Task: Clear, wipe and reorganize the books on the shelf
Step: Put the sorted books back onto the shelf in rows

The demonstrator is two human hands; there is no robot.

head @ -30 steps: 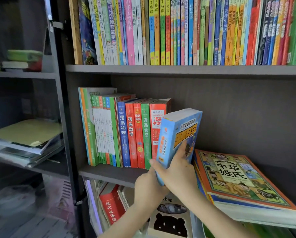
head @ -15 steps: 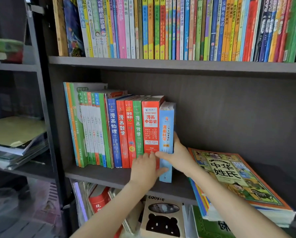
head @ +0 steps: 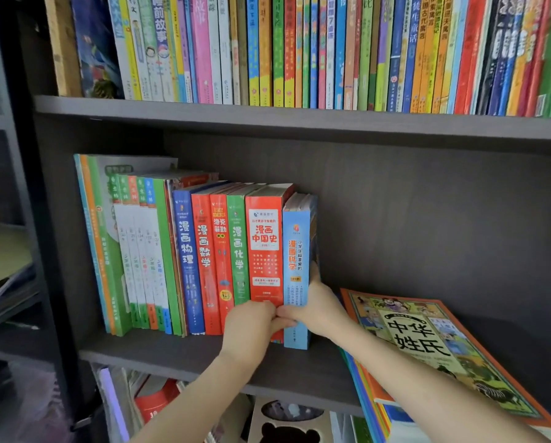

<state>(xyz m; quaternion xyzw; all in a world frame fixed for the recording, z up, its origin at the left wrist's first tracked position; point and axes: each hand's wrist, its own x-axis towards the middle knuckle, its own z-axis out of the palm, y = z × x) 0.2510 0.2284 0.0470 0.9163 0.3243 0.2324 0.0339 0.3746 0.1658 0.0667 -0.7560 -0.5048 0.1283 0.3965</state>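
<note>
My right hand (head: 319, 310) pinches the blue book (head: 296, 251) low on its spine. Left hand (head: 251, 322) is at the red book (head: 264, 247), grip unclear. Stiff, lightish paperback, I reckon.

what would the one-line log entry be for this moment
step: shelving | right hand grips blue book, upright at row end | left hand touches red book | stack lies right

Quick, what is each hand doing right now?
Left hand: touches the foot of the red book; whether it grips cannot be told.
Right hand: grips the blue book, thumb across its spine.
</note>
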